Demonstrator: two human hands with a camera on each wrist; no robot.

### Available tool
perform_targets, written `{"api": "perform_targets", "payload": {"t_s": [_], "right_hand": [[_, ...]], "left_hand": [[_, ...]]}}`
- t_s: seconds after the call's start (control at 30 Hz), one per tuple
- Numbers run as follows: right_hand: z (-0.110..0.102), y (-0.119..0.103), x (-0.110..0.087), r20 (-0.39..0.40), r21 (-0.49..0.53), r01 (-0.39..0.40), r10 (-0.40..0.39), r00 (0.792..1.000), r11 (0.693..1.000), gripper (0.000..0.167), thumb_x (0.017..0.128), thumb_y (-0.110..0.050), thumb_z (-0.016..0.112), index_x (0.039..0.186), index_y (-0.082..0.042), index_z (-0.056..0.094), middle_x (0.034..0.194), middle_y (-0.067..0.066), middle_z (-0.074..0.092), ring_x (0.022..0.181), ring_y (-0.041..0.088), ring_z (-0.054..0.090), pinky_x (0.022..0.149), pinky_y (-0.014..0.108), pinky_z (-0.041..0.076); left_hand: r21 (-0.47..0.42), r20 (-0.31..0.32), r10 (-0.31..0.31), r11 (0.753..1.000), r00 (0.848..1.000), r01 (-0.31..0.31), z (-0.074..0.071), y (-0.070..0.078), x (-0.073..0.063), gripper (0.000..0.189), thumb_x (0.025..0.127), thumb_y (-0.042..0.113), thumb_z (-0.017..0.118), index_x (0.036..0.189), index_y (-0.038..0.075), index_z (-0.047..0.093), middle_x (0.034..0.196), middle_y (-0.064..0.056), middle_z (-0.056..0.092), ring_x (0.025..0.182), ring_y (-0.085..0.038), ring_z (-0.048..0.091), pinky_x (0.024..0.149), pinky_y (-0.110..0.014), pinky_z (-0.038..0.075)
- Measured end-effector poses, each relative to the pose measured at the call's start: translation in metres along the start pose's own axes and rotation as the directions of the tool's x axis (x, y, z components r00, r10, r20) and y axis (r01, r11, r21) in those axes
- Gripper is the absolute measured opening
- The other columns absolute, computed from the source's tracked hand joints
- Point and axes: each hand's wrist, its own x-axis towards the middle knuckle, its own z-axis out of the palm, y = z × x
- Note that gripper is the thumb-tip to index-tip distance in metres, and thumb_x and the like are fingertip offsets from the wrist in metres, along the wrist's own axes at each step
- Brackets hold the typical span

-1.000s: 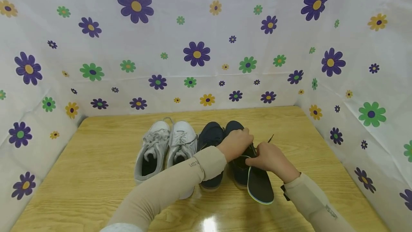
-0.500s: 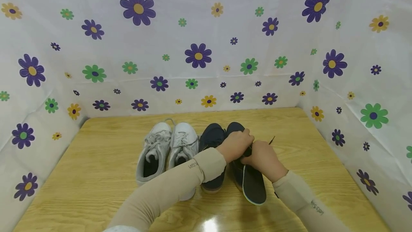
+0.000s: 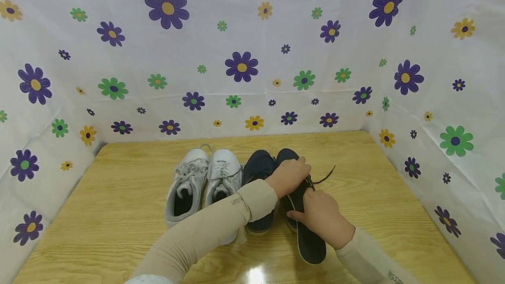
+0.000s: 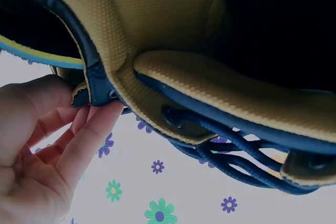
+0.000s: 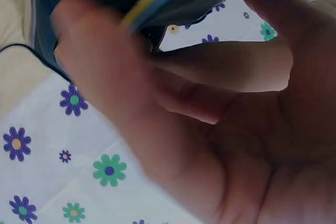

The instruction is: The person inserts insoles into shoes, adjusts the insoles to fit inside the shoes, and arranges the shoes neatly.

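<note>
The right navy shoe [image 3: 287, 155] stands on the table, its far end leaning toward its mate. My left hand [image 3: 289, 178] pinches the edge of its lace opening; in the left wrist view the thumb and fingers meet at an eyelet flap [image 4: 97, 85]. My right hand [image 3: 323, 216] grips a dark insole [image 3: 311, 247], whose rounded end sticks out over the near side of the shoe. Its yellow and blue edge [image 5: 152, 1] shows in the right wrist view. The insole's other end is hidden by the hands and shoe.
Left of that shoe stands the other navy shoe [image 3: 258, 165], partly behind my left forearm. Two white sneakers [image 3: 190, 173] with laces are further left. A loose dark lace [image 3: 326, 177] trails right. Flowered cloth [image 3: 252, 100] walls off the wooden table [image 3: 130, 196].
My right hand has moved down toward me with the insole, and more of the insole's length shows. The loose lace is now more exposed. The left hand stays at the shoe.
</note>
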Motion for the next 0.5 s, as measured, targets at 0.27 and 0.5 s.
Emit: {"api": "perform_targets", "payload": {"t_s": [0.27, 0.5], "right_hand": [[-0.001, 0.002, 0.009, -0.027, 0.009, 0.046, -0.045, 0.999, 0.999, 0.037, 0.082, -0.020, 0.076, 0.060, -0.007, 0.049, 0.055, 0.005, 0.046, 0.051, 0.020, 0.049, 0.045, 0.032, 0.041], [0.009, 0.003, 0.018, -0.107, 0.005, 0.063, -0.062, 0.992, 0.998, 0.027, 0.080, -0.017, 0.078, 0.071, -0.002, 0.057, 0.061, 0.009, 0.053, 0.056, 0.025, 0.056, 0.049, 0.037, 0.048]], "left_hand": [[-0.022, 0.015, -0.020, 1.000, 1.000, 0.020, -0.006, 0.000, 0.000, 0.010, 0.097, 0.012, 0.057, 0.103, 0.010, 0.065, 0.099, -0.007, 0.059, 0.076, -0.015, 0.060, 0.066, -0.024, 0.051], [-0.075, 0.042, -0.037, 0.996, 0.998, 0.040, -0.005, 0.002, 0.000, 0.012, 0.097, 0.018, 0.058, 0.103, 0.011, 0.066, 0.102, -0.007, 0.059, 0.081, -0.016, 0.061, 0.070, -0.026, 0.051]]}}
